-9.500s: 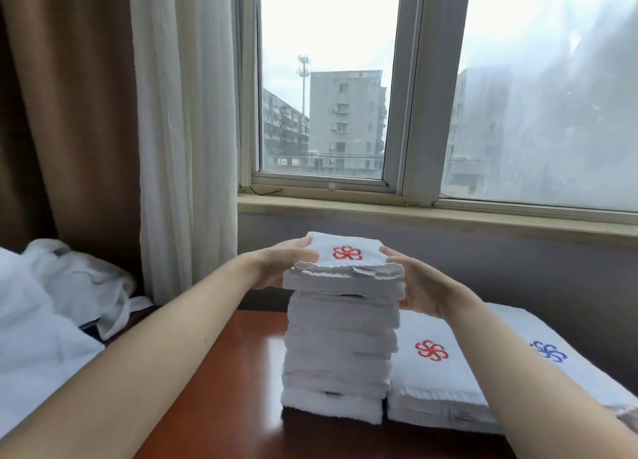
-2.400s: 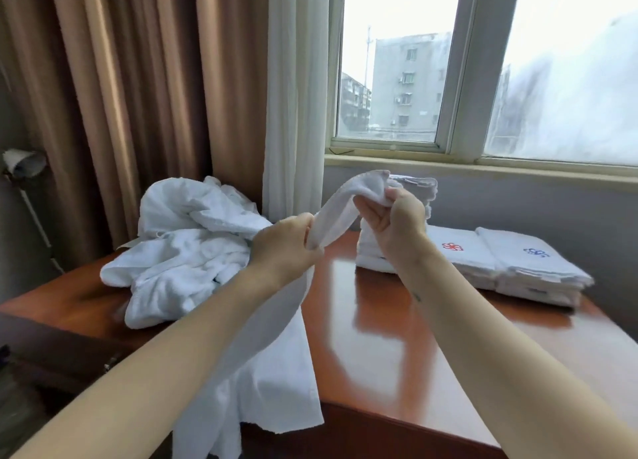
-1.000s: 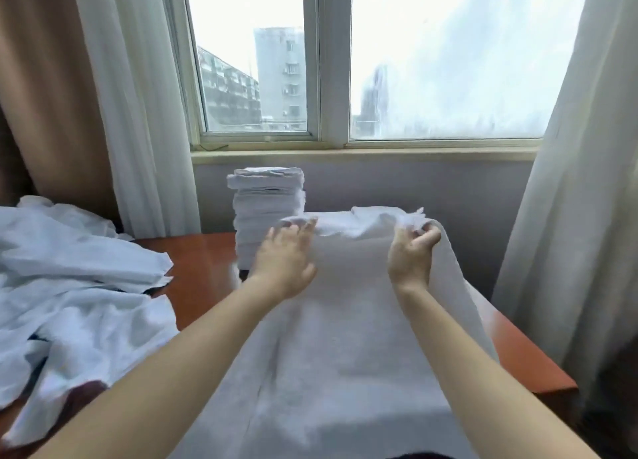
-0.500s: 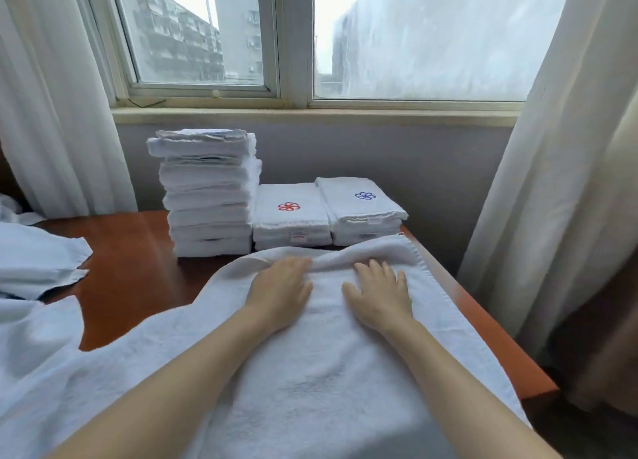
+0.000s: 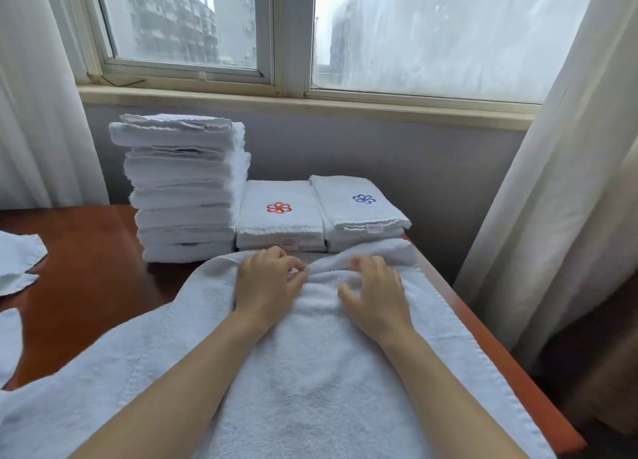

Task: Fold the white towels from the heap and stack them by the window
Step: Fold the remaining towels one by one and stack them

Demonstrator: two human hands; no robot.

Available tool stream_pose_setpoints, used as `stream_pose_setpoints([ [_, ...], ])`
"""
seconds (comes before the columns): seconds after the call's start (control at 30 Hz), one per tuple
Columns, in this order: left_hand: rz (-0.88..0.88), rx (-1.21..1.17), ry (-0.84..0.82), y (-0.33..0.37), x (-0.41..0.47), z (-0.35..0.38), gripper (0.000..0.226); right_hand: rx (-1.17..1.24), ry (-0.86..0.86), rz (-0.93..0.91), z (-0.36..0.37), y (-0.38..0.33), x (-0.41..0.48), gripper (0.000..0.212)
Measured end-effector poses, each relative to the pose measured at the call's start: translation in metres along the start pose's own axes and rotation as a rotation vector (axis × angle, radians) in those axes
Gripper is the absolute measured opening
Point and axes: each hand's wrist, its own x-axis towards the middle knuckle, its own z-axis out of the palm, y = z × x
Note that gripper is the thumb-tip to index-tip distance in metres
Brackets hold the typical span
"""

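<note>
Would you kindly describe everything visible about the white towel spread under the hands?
The white towel looks like looped terry with a hemmed border along its right side. It lies spread over the reddish wooden table, its near end running out of view. Its far edge is bunched against the low folded piles, where the left hand and right hand curl fingers into it.

Pale curtains (image 5: 552, 189) hang beside a reddish-brown wooden table (image 5: 89, 279)
</note>
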Motion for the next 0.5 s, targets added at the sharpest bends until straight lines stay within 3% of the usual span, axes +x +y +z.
stream_pose_setpoints([
  [0.2, 0.458, -0.141, 0.260, 0.007, -0.002, -0.006, 0.009, -0.089, 0.173, -0.341, 0.001, -0.014, -0.002, 0.056],
  [0.33, 0.631, -0.110, 0.206, 0.009, -0.009, -0.009, 0.014, -0.105, 0.232, -0.378, 0.000, -0.008, -0.002, 0.036],
  [0.5, 0.640, -0.024, 0.112, 0.016, -0.016, -0.013, 0.013, -0.176, 0.215, -0.410, -0.018, 0.011, -0.004, 0.033],
])
